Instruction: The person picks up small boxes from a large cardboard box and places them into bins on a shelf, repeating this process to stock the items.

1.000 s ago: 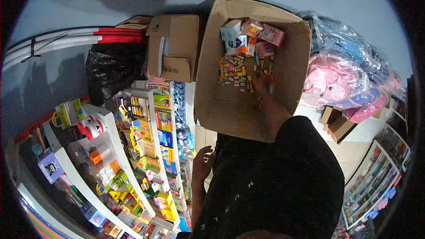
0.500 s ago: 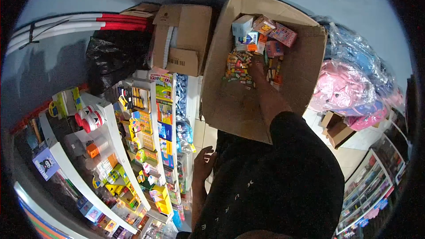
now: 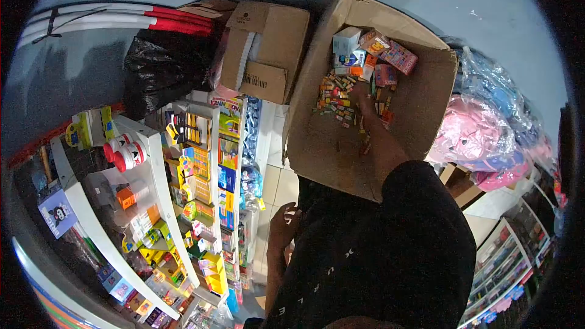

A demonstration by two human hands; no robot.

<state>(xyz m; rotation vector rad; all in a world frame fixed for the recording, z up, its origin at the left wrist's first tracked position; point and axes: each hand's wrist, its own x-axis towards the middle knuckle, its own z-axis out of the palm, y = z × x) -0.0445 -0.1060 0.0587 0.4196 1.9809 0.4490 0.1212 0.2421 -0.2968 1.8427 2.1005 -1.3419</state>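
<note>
A large open cardboard box (image 3: 332,164) stands in front of me. My right hand (image 3: 363,92) reaches down into it, among many small, brightly coloured packs (image 3: 336,94) scattered over its bottom. The fingers are dark and blurred, so any hold on a pack does not show. Just beyond the hand lie a white and blue carton (image 3: 350,60), an orange and brown carton (image 3: 373,42) and a pink patterned carton (image 3: 400,56). My left hand (image 3: 284,224) hangs by my side outside the box, fingers loosely bent and apart, with nothing seen in it.
Shelves of stationery (image 3: 198,164) line the left side. Behind them are a black plastic bag (image 3: 161,70) and another cardboard box (image 3: 265,49). Pink and blue bags in clear plastic (image 3: 478,128) are piled at right, above a small brown carton (image 3: 460,186). A glass-fronted display (image 3: 506,268) stands lower right.
The view has shifted slightly, moving the box a little right in the frame. My right hand stays among the small packs; some now lie nearer the box's near side, by my forearm.
</note>
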